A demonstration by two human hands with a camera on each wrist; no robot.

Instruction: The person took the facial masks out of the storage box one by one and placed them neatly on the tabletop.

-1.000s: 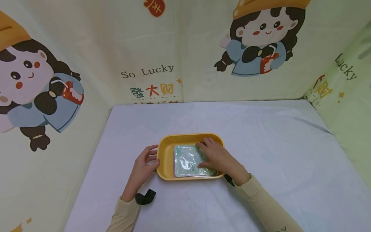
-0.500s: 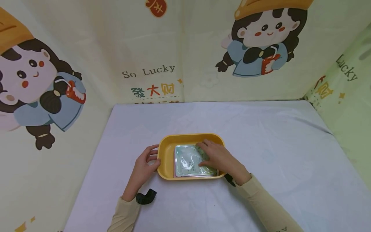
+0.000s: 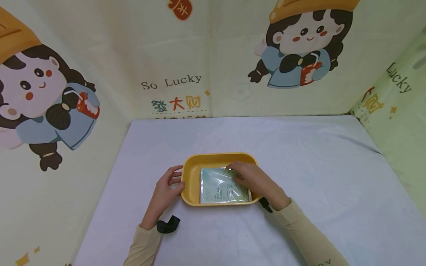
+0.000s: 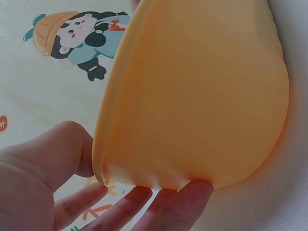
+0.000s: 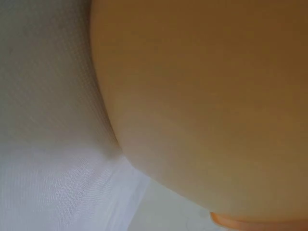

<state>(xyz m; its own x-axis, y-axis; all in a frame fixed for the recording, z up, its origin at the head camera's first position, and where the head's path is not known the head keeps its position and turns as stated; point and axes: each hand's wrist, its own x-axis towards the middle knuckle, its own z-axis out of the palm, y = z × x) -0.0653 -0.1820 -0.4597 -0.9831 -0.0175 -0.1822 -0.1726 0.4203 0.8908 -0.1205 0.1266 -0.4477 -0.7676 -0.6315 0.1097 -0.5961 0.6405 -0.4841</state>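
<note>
A yellow tray [image 3: 191,181] stands on the white cloth with flat, pale green foil sachets [image 3: 217,188] inside. Silvery and pinkish edges under the top sachet show that they are stacked. At the tray's left end, my left hand [image 3: 168,186] holds the rim, thumb at the edge. The left wrist view shows those fingertips against the outer wall of the tray [image 4: 202,96]. My right hand [image 3: 254,179] reaches over the tray's right end, its bent fingers pinching the upper right edge of the top sachet. In the right wrist view the tray's outer wall [image 5: 202,110] hides the hand.
White cloth covers the table [image 3: 299,155] around the tray. Behind it hangs a cream curtain [image 3: 229,99] with cartoon figures, and another printed curtain [image 3: 399,122] borders the right side. Black straps [image 3: 168,224] sit at both wrists.
My right fingers have drawn in and curled at the sachet's upper edge, with the thumb shifting up. The top sachet has shifted slightly in the tray. My left hand stays in place.
</note>
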